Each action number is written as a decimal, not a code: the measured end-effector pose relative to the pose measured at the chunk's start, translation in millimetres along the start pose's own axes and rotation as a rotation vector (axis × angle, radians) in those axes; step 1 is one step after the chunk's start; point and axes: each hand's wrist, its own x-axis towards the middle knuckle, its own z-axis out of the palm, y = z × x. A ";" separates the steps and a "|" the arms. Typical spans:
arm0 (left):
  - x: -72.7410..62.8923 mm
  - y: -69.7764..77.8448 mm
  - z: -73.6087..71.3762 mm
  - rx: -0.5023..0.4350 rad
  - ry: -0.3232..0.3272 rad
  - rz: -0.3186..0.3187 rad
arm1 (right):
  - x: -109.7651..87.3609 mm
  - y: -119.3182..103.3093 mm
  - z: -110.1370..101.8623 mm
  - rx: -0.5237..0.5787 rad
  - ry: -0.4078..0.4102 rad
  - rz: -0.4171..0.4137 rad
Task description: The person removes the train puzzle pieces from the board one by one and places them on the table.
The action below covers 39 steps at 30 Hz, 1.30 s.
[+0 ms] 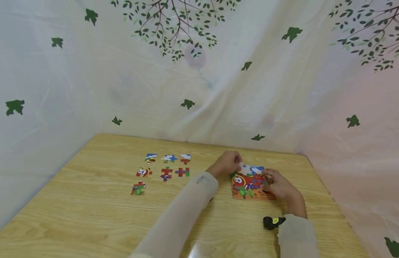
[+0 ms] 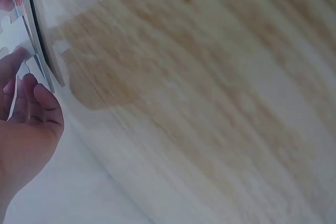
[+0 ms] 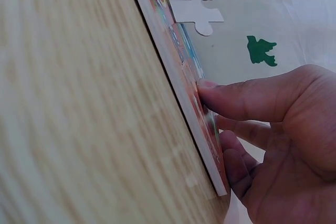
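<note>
Near the table's back right lies a square puzzle board with a red cartoon caterpillar picture. My left hand is at its upper left corner, pinching a puzzle piece between thumb and fingers. The piece's plain white back shows, tilted up over the board's top edge. In the left wrist view, the left hand's fingers curl close by the board's edge. My right hand holds the board's right side. Its thumb touches the picture face, while the other fingers bend at the edge.
Several loose puzzle pieces lie apart in rows on the left half of the wooden table, including a caterpillar-face piece and a green-leaf piece. A pale curtain with leaf and bird prints stands behind the table.
</note>
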 end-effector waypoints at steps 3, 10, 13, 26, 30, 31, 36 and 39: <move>0.3 -0.1 1.5 -0.007 -0.011 0.012 | -0.1 0.6 0.4 0.008 -0.003 0.005; -1.7 0.0 2.8 -0.047 -0.034 0.046 | -0.2 1.1 1.6 0.021 0.003 0.015; -1.3 1.0 1.6 -0.057 -0.041 0.055 | 0.1 1.5 1.8 0.027 0.006 -0.002; -0.4 1.4 3.1 0.070 -0.169 0.113 | -1.0 1.1 0.5 0.026 0.001 -0.016; -0.4 4.0 7.5 0.204 -0.174 0.124 | -1.0 -0.2 0.2 0.021 -0.001 -0.007; -0.9 5.5 7.8 0.224 -0.175 0.117 | -1.1 -0.7 0.2 0.020 -0.001 -0.004; -3.0 11.7 6.9 0.320 -0.181 0.113 | -1.6 -3.0 -0.2 0.012 -0.001 0.013; -2.6 11.6 6.6 0.337 -0.180 0.131 | -1.8 -3.0 -0.8 0.001 0.003 0.016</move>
